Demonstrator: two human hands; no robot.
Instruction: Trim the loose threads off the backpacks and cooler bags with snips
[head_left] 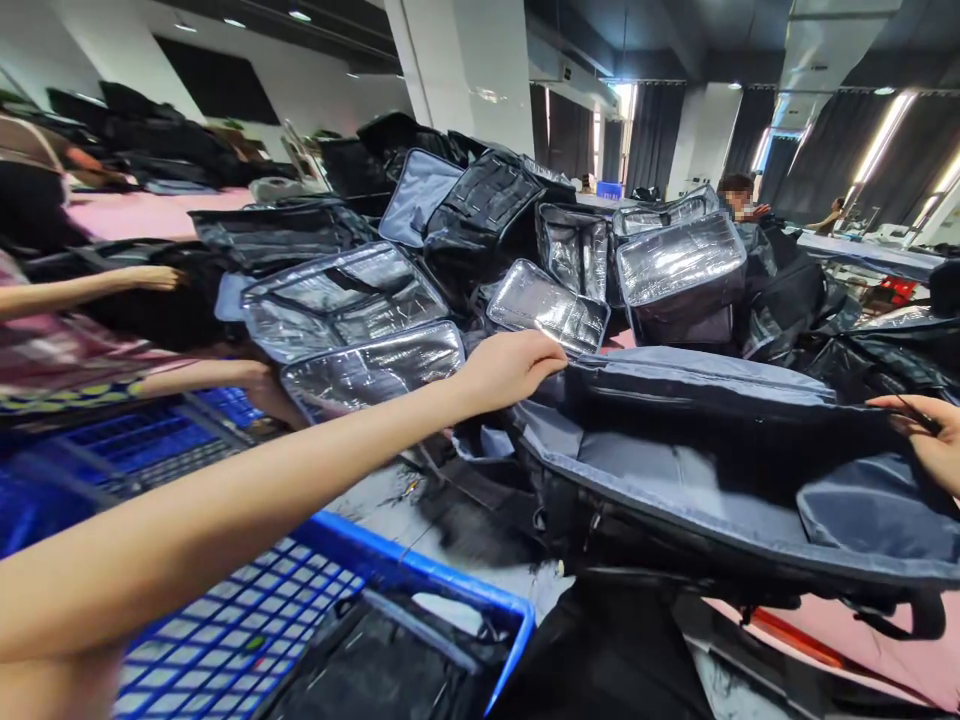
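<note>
A large black bag with grey lining [675,480] lies open in front of me, its inside facing up. My left hand [514,370] is closed on the far left corner of its rim, fingers pinched over the edge. At the right end, my right hand [926,435] is closed at the rim and partly cut off by the picture's edge. Something thin and dark shows by its fingers; I cannot make out what it is. A grey pocket [862,505] shows inside the bag near my right hand.
Behind the bag rises a heap of black bags, several with silver linings [682,260]. A blue plastic crate [420,570] holding a black bag stands below my left arm. At left, another person's arms [90,290] reach into the heap. A white pillar [480,80] stands behind.
</note>
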